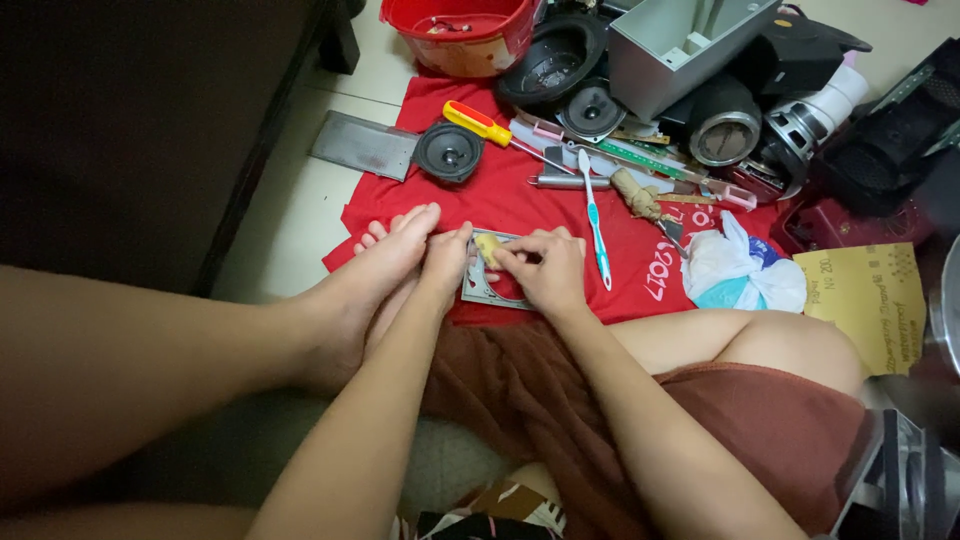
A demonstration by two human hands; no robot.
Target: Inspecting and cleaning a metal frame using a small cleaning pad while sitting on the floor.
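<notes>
Head view: right hand (548,268) pinches yellow scrap (487,247) against grey plate (480,287); left hand (447,260) grips the plate's left edge, directly opposite, scrap between them.

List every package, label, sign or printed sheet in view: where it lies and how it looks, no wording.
Yellow-brown paper sheet: far right on the floor, rectangular, dark print along its edges.
Red cloth: spread on the floor ahead of the hands, white printing near its right edge.
White plastic bag: crumpled on the cloth's right edge, blue and teal patches.
Red bucket: top centre, round, pale label on its front.
No screens or signs.
</notes>
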